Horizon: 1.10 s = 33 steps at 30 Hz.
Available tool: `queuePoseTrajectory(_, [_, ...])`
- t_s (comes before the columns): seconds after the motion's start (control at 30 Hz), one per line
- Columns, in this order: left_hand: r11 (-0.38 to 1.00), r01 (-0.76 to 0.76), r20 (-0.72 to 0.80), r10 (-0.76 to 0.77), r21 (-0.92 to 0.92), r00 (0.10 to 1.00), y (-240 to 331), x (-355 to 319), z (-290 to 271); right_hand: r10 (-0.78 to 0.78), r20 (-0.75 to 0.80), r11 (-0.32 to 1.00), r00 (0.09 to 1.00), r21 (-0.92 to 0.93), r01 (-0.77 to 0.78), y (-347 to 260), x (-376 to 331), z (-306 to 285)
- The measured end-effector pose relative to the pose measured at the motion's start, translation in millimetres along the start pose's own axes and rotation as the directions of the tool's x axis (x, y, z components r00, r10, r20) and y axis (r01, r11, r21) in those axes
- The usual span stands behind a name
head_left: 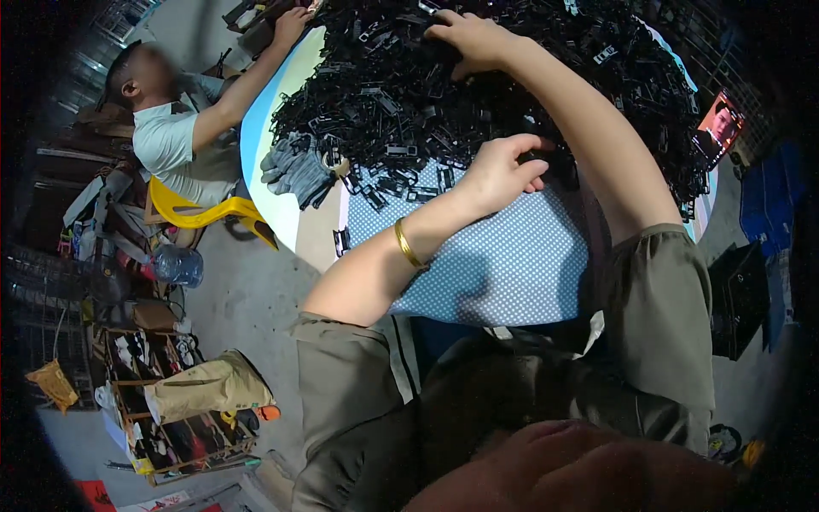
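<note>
A big heap of small black plastic parts [409,94] covers most of a round table. Over the heap, my right hand [478,43] reaches far forward, its fingers spread and its thumb apart, touching or just above the parts. My left hand [503,175], with a gold bangle [408,244] on the wrist, is at the heap's near edge. Its fingers curl in toward the thumb; dark pieces lie behind and between them, and what they hold cannot be made out. Beneath that hand spreads a blue dotted cloth [512,256] at the table's near side.
Grey gloves [299,166] and a tape roll [335,164] lie left of the heap. Across the left side, a person [175,141] on a yellow chair [209,212] reaches to the table. A screen [721,128] stands at the right edge; a shelf rack [183,410] is at lower left.
</note>
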<state>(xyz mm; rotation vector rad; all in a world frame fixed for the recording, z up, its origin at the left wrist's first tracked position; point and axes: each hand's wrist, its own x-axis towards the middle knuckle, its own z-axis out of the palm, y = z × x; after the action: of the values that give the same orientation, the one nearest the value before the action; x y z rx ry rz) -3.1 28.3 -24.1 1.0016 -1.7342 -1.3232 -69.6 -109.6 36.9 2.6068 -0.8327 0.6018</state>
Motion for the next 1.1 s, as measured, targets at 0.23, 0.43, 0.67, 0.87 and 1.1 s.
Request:
queuePoseTrajectory(0.23, [0.999,0.036,0.005,-0.036,-0.039,0.999,-2,-1,-9,0.078,0.083,0.996,0.993,0.033,-0.081,40,-31,6])
queuePoseTrajectory(0.43, [0.887,0.208,0.045,-0.209,-0.412,0.977,4,1,-8,0.077,-0.269,0.995,0.960,-0.046,-0.092,46,-95,-9])
queuePoseTrajectory(0.67, [0.823,0.173,-0.007,-0.210,-0.541,0.978,8,5,-10,0.524,-0.282,0.815,0.804,0.441,-0.376,0,-125,-43])
queuePoseTrajectory(0.87, [0.824,0.057,-0.139,-0.162,-0.564,0.977,14,-2,-7,0.525,0.288,0.093,0.801,0.916,-0.390,-16,-135,-49])
queuePoseTrajectory(1.1, [0.864,0.004,-0.206,-0.124,-0.503,0.971,20,-2,-3,0.557,0.201,0.317,0.806,0.845,-0.430,-11,-148,-37])
